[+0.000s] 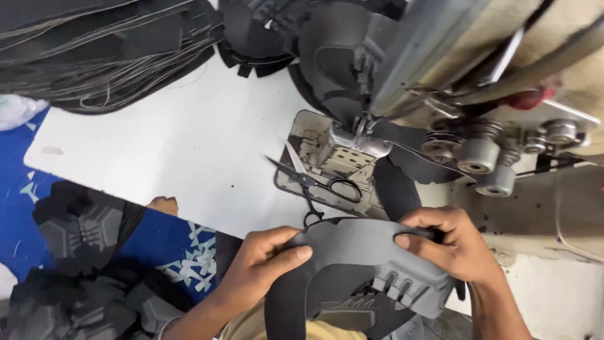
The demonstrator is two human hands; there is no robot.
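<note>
1. The left hand [261,261] has its grip clenched on the left edge of a curved grey moulded shoe-upper panel [352,245], thumb lying on top.
2. The right hand [450,242] pinches the same panel's right end, fingers curled over its edge.
3. The panel is held between both hands at the near edge of the white worktop [189,138], just in front of the metal sewing machine [453,94].
4. Black-handled steel scissors [311,179] lie on the machine's plate, just beyond the panel.
5. A stack of flat black sheets [100,50] sits at the worktop's far left.
6. Grey and black cut pieces [82,233] lie on the blue surface below left.
</note>
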